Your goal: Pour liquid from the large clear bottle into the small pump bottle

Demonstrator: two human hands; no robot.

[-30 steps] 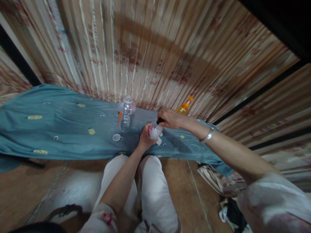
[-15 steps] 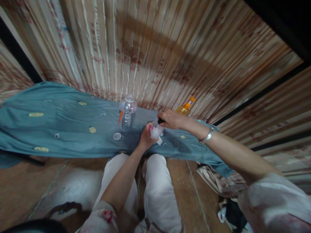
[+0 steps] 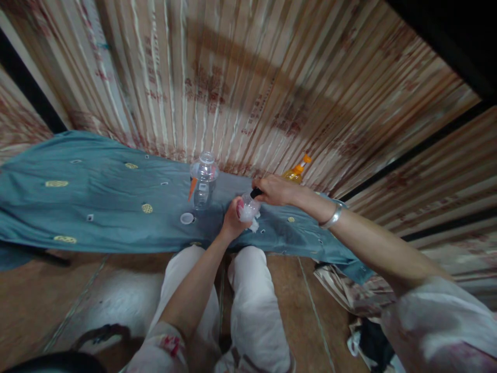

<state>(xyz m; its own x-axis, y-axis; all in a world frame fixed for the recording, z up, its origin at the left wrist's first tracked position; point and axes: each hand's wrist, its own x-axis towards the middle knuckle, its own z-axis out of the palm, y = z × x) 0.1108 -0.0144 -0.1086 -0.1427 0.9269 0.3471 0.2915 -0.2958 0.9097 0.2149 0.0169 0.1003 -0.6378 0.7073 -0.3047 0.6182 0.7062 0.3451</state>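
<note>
My left hand (image 3: pixel 233 218) is wrapped round a small clear plastic bottle (image 3: pixel 250 206) with whitish, foamy-looking stuff inside. Over the bottle's upper end, my right hand (image 3: pixel 275 189) is closed on a black object (image 3: pixel 256 193); its far part is hidden or too small to tell, so I cannot name its kind. A crumpled white piece (image 3: pixel 254 226), perhaps tissue, lies just under the bottle. Left of my hands stands a larger clear bottle (image 3: pixel 204 181) with an orange mark on its side. A round white lid (image 3: pixel 187 218) rests nearer to me.
Teal patterned cloth (image 3: pixel 104 191) covers the long surface before me. Behind my right hand is a yellow pump bottle (image 3: pixel 294 175) with an orange top. A striped curtain (image 3: pixel 217 77) hangs along the back. Dark bars (image 3: pixel 419 155) slant at the right.
Both hands stay at the bottle almost unmoved. The black object in my right hand shows slightly more and sits a little further left.
</note>
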